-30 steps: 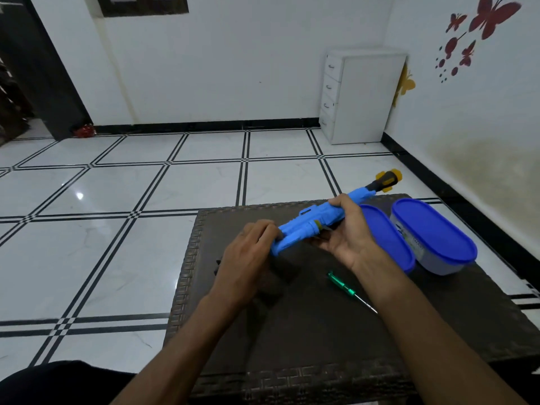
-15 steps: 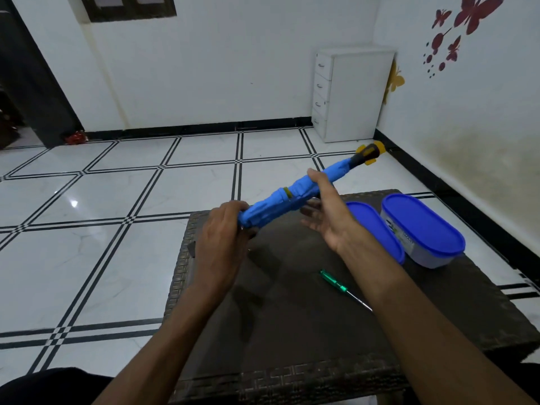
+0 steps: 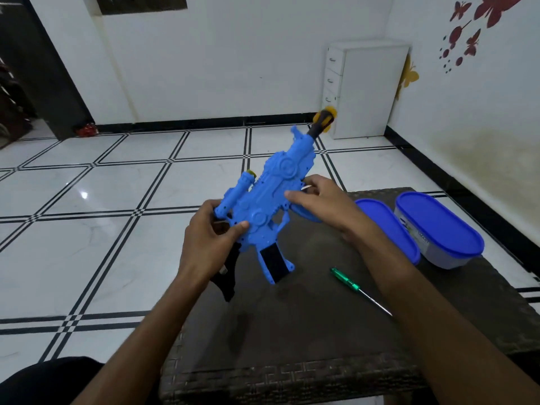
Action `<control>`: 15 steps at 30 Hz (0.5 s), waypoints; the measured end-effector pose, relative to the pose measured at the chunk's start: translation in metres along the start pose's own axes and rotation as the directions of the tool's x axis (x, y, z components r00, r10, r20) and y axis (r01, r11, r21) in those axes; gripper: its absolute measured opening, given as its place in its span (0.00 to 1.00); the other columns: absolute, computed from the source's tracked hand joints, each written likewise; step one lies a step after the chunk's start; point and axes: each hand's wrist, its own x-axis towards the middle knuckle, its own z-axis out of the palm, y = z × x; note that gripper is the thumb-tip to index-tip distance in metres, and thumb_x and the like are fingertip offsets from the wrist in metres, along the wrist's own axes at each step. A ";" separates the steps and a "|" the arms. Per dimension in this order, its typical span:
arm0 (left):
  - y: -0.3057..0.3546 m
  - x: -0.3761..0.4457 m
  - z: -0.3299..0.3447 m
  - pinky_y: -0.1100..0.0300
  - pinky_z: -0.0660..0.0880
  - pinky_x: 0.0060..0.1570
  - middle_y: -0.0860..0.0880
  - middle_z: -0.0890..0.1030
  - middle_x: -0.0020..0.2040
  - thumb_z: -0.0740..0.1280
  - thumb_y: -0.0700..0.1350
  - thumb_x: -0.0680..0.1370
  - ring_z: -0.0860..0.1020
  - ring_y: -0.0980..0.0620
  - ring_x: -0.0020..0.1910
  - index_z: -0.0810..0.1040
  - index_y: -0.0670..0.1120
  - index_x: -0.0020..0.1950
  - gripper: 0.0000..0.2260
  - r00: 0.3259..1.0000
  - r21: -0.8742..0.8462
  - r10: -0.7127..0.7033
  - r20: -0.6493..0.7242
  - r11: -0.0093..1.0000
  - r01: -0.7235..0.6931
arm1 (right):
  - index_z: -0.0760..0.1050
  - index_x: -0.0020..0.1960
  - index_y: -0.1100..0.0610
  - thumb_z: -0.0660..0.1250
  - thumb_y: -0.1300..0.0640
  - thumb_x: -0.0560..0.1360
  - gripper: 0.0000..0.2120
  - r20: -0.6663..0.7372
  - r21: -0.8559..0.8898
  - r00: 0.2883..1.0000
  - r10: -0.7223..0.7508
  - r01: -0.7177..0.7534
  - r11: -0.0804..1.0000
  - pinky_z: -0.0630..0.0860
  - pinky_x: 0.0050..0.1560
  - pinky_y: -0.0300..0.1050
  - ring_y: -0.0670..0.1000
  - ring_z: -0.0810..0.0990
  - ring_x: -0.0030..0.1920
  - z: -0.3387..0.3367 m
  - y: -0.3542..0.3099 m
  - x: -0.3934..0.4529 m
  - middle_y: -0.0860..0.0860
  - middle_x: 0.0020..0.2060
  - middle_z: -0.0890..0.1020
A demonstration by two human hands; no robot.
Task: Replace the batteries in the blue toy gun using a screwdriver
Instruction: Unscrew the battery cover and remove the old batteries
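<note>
toy gun (image 3: 264,197) above table (image 3: 321,331) | screwdriver (image 3: 355,287) right | containers (image 3: 438,229) far right

Dark tabletop (image 3: 306,340) with woven-pattern edging, and the items resting on it.

A green-handled screwdriver (image 3: 358,289) is laid flat on the right half of the tabletop, its metal shaft directed toward the near right. Two oval containers with blue lids are placed at the far right corner: the nearer container (image 3: 390,229) is set just beside the outer container (image 3: 438,229), whose translucent wall is visible beneath the lid. The tabletop is carried above a white tiled floor (image 3: 87,229) marked by dark double lines.
</note>
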 end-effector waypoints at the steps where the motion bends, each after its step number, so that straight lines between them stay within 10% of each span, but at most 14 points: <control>1: -0.003 -0.001 -0.001 0.52 0.82 0.42 0.49 0.83 0.45 0.75 0.44 0.72 0.84 0.53 0.43 0.76 0.49 0.53 0.13 0.996 -0.040 -0.069 0.052 0.997 0.071 | 0.74 0.60 0.53 0.70 0.48 0.74 0.18 0.033 -0.105 0.999 -0.003 0.006 0.994 0.77 0.49 0.45 0.48 0.80 0.49 0.000 0.005 0.001 0.46 0.46 0.81; 8: -0.032 -0.022 -0.014 0.46 0.80 0.44 0.41 0.84 0.45 0.78 0.59 0.62 0.83 0.44 0.42 0.82 0.45 0.49 0.24 0.905 0.153 -0.258 0.338 0.964 0.218 | 0.78 0.59 0.58 0.71 0.56 0.74 0.14 0.222 -0.478 0.965 0.142 -0.019 0.878 0.77 0.55 0.49 0.52 0.81 0.53 0.014 0.038 -0.005 0.51 0.50 0.82; 15: -0.052 -0.026 -0.013 0.43 0.80 0.42 0.46 0.84 0.40 0.68 0.70 0.60 0.82 0.45 0.38 0.82 0.48 0.44 0.28 0.915 0.473 -0.279 0.293 0.873 0.115 | 0.76 0.63 0.56 0.70 0.53 0.75 0.18 0.235 -0.611 0.940 0.247 -0.054 0.790 0.77 0.58 0.53 0.54 0.80 0.55 0.027 0.049 -0.014 0.53 0.55 0.81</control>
